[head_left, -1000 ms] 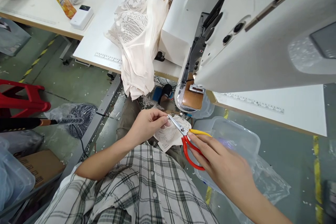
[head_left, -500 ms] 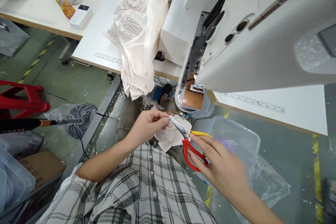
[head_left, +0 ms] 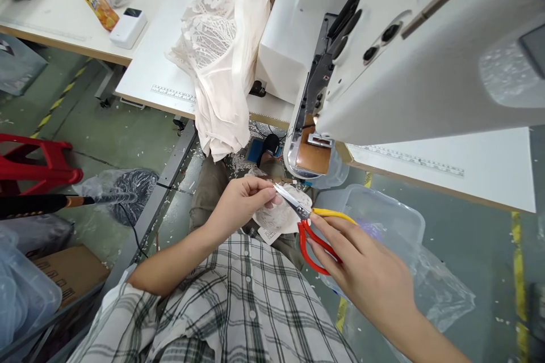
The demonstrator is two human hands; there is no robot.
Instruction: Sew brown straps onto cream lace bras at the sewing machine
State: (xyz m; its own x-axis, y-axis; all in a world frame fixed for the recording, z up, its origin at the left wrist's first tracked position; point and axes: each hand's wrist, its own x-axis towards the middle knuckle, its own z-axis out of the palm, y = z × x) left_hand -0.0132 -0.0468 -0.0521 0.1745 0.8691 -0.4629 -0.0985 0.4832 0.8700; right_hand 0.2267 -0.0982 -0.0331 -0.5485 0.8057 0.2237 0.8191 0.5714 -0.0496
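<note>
**Scissors at a small lace piece, below the machine**

The left hand [head_left: 242, 204] pinches the edge of a small lace piece [head_left: 279, 216] over the lap, fingers closed on it. The right hand [head_left: 368, 278] grips red-and-yellow scissors [head_left: 309, 227], whose blades touch the lace near the left fingertips; how far the blades are open is hard to see. The sewing machine [head_left: 404, 57] on the bench [head_left: 489, 170] covers much of the view. A clear bin [head_left: 383, 221] is partly hidden behind the right hand.

Bright, even overhead light, soft shadows, sharp centre, with wide-angle stretching at the edges.
</note>
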